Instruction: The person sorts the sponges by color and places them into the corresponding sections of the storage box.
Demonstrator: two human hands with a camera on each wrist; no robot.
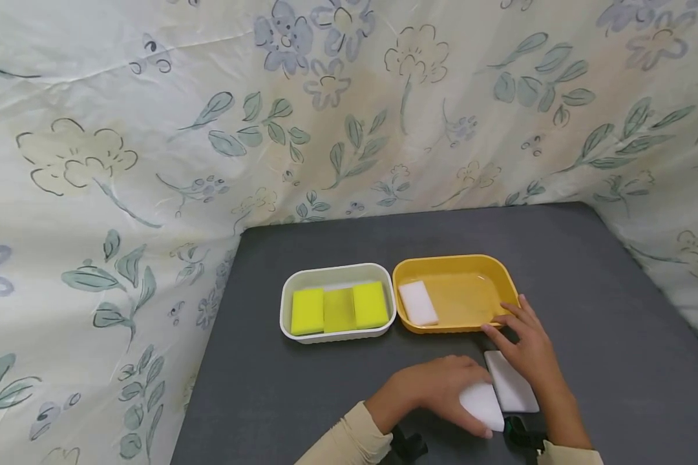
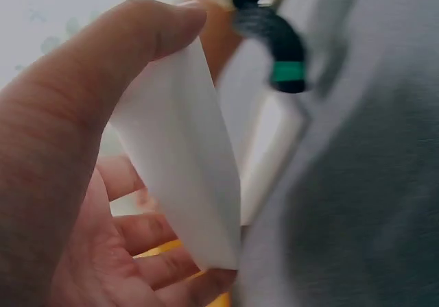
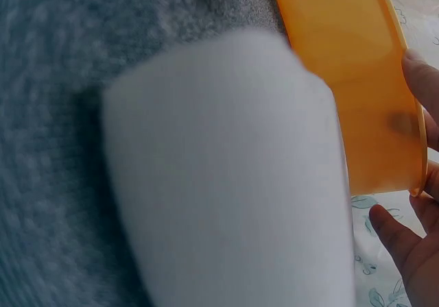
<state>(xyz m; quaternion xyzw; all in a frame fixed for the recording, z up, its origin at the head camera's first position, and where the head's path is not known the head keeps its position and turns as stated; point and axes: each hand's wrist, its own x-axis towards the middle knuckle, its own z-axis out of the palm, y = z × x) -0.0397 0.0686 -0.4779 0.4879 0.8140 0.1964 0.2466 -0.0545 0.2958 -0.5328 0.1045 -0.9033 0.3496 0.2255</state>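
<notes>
The floral cloth (image 1: 326,129) walls in the dark grey worktop (image 1: 616,310) along its 12 o'clock edge and its 9 and 3 o'clock flanks; the near edge is out of view. The widest room for moving spreads from 2 to 4 o'clock of the yellow tray (image 1: 471,294), with a narrower strip behind it toward 12. At that tray's 9 o'clock side stands the white tray (image 1: 284,310), so close that hardly any gap is left. The left hand (image 1: 442,391), at 6 o'clock of the yellow tray, has its fingers gripping the held white block (image 1: 481,403); whether that block touches the worktop I cannot tell. The right hand (image 1: 526,349) has its fingers pinching the yellow tray's rim near the 4 o'clock corner, thumb against the outer wall. Its forearm passes over part of the loose white block (image 1: 508,384), which lies on the worktop at 2 o'clock of the held one and takes up the space there. Three yellow blocks (image 1: 308,311) sit side by side in the white tray, the middle one darker. Another white block (image 1: 419,303) lies inside the yellow tray, at its 9 o'clock end.
</notes>
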